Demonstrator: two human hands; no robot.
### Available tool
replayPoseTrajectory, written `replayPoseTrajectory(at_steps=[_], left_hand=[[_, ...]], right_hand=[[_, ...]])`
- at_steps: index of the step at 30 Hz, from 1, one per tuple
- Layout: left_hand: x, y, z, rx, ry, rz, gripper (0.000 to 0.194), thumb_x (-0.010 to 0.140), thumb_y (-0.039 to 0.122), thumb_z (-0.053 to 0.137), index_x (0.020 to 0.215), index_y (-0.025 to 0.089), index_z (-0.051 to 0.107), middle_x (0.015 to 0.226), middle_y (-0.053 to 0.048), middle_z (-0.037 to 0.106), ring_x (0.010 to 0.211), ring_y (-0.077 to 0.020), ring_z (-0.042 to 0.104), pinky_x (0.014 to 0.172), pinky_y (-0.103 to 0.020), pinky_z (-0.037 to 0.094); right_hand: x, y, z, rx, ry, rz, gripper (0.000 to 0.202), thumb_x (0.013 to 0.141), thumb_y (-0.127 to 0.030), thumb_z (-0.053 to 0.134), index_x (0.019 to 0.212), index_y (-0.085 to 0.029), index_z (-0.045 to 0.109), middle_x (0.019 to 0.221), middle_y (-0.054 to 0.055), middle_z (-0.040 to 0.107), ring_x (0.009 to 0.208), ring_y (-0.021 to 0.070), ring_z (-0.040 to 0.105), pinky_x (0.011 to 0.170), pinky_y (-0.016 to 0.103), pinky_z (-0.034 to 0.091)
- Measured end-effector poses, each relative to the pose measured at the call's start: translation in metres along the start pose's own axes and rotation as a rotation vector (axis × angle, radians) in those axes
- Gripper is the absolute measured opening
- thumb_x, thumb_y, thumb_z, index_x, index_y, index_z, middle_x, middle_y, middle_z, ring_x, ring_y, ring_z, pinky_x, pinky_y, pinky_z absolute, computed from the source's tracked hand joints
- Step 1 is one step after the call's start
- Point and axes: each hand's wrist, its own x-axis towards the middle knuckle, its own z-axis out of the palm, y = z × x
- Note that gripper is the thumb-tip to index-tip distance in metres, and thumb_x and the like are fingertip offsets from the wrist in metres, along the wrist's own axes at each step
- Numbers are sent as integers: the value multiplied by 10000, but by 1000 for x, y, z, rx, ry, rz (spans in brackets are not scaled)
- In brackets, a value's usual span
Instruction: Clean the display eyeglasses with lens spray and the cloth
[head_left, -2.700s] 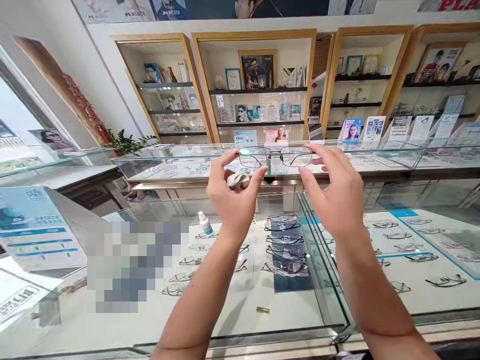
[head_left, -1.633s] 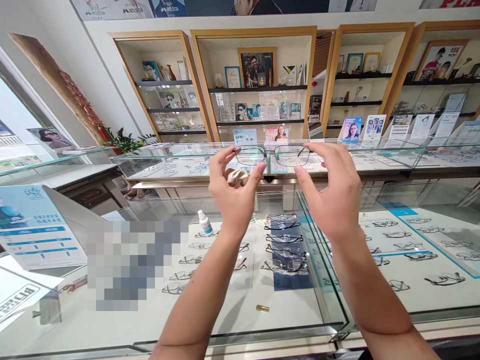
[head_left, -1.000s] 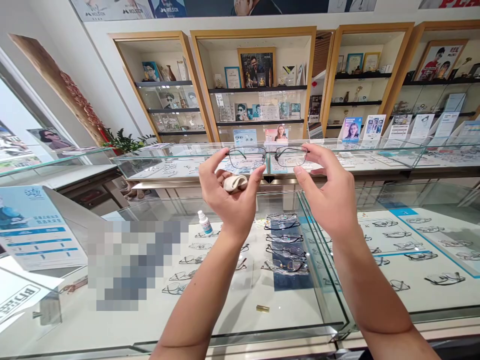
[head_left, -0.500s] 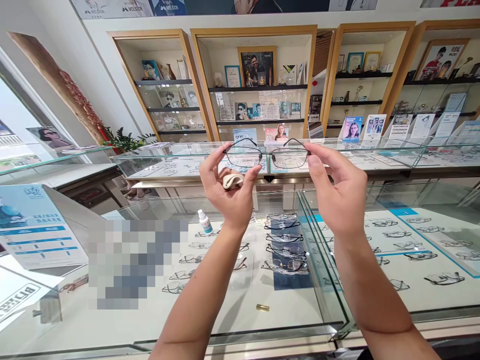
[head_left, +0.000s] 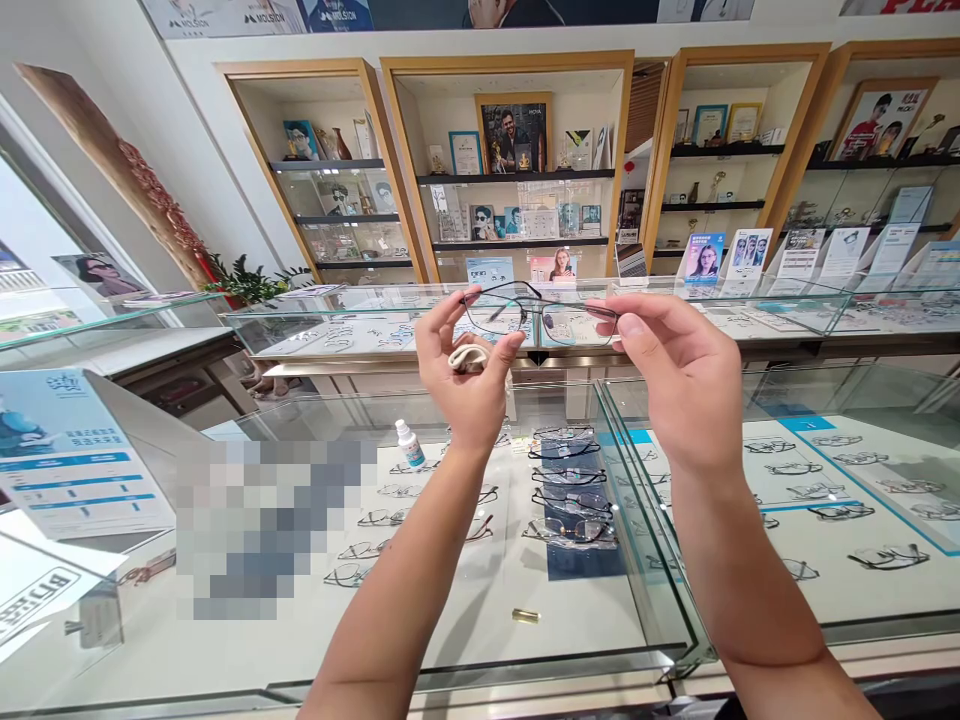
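Observation:
A pair of thin dark-framed eyeglasses (head_left: 525, 311) is held up in front of me, above the counter, between my two hands. My left hand (head_left: 469, 385) pinches the frame's left end with its fingertips. A folded beige cloth (head_left: 469, 357) is tucked in that same palm, under the curled fingers. My right hand (head_left: 682, 370) grips the right end between thumb and fingers. The left temple arm stretches away behind its lens; my right fingers partly cover the right side, where the other arm cannot be made out clearly.
Below lies a glass display case (head_left: 510, 655) with rows of eyeglasses. A small white bottle (head_left: 409, 443) stands on it, left of my left forearm. A gold-coloured piece (head_left: 526, 616) is near the front. Sign stands (head_left: 79, 455) are at left; more counters and shelves (head_left: 517, 178) lie beyond.
Both hands have shifted slightly to the right with the eyeglasses. The right fingers now reach further over the frame, and the right temple arm no longer shows stretched out behind its lens.

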Motion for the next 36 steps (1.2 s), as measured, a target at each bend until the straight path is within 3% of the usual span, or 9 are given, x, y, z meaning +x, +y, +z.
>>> replayPoseTrajectory(at_steps=[6, 14, 21, 28, 31, 36], left_hand=[[-2, 3, 1, -21, -44, -46, 713, 898, 698, 827, 1436, 297, 586, 1416, -139, 693, 1273, -290, 720, 912, -388, 637], [-5, 6, 1, -53, -94, -123, 729, 898, 687, 834, 1476, 338, 558, 1418, -142, 703, 1303, -302, 725, 770, -311, 633], [-3, 8, -1, -33, -110, -99, 754, 906, 691, 822, 1508, 345, 527, 1366, -128, 717, 1293, -313, 727, 861, -398, 664], [-2, 7, -2, -67, -106, -141, 799, 877, 715, 838, 1500, 331, 515, 1299, -120, 760, 956, -222, 776, 832, -413, 664], [0, 8, -3, -62, -118, -132, 817, 861, 726, 848, 1490, 315, 527, 1300, -129, 764, 910, -213, 775, 828, -411, 661], [4, 9, -8, -79, -268, -84, 809, 843, 716, 870, 1472, 310, 562, 1267, -127, 778, 836, -193, 770, 764, -375, 656]], right_hand=[[3, 2, 1, 51, 14, 26, 231, 1074, -387, 623, 1189, -260, 779, 1183, 77, 833, 1007, 230, 806, 927, 453, 694], [7, 12, -1, 34, -12, 29, 245, 1085, -388, 604, 1198, -255, 776, 1172, 76, 834, 1033, 222, 802, 922, 435, 692], [11, 24, -1, 30, -29, 67, 226, 1081, -350, 588, 1174, -263, 774, 1179, 64, 835, 1040, 216, 797, 917, 425, 679], [13, 31, 1, 37, -47, 134, 213, 1035, -293, 590, 1138, -247, 770, 1143, 57, 831, 1031, 214, 790, 913, 420, 657], [15, 29, -1, 27, -65, 143, 209, 1008, -240, 583, 1116, -249, 762, 1160, 52, 828, 1098, 220, 783, 943, 424, 638], [16, 24, -4, 23, -111, 137, 147, 1008, -312, 660, 1069, -260, 784, 1189, 47, 820, 1109, 230, 757, 955, 432, 616]])
